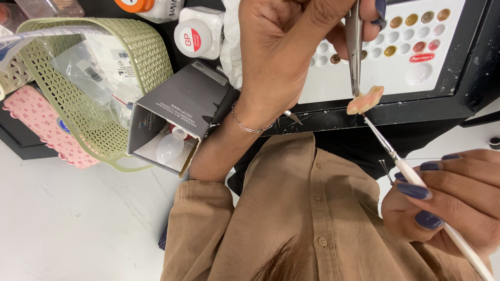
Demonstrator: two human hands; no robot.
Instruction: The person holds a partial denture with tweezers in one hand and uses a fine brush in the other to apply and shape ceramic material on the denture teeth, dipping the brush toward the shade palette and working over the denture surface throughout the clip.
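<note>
Dental piece [364,99], small, pink with tooth-coloured edge, pinched at the tip of metal forceps [355,47], hanging in the air just below the left fingers [323,18] and above and to the left of the right fingers [461,174]. Left hand [281,57] closed round the forceps, squeezing them shut on the piece. Right hand [448,200] wrapped round a thin white brush [416,179], held like a pen, bristle tip touching the underside of the piece.

Step in hand, by the look of it: fine brushwork on the clamped piece, over a white palette [411,78] with small wells of colour just behind the left fingers. Next move likely calling for steady pressure on the forceps, a very light stroke, and no twisting of the piece in the grip.

Well to the left of the left fingers: an open grey box [182,99], a green basket [151,49], a white bench [62,229].
</note>
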